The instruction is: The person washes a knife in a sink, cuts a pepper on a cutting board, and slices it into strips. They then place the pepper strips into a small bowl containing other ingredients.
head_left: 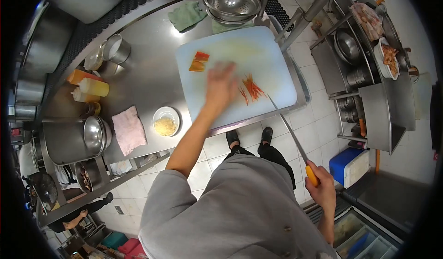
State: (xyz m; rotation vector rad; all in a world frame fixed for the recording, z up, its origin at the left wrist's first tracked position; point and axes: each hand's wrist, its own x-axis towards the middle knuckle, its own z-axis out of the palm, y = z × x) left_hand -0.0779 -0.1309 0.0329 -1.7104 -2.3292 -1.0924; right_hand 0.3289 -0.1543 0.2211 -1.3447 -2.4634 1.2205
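**Knife held wide of sliced strips**

Head camera: the left hand [221, 86], open and blurred, spreads flat over the smooth, pale cutting board [272, 56], just beside the thin orange-red strips [252, 89]. The right hand [323, 190] clenches the orange-handled knife [288, 127], its long narrow blade angled away from the fingers, apparently for safety.

Pale blue cutting board [258, 56], orange strips [251, 89], orange-handled knife [295, 141], pink cloth [129, 129], green cloth [187, 15].
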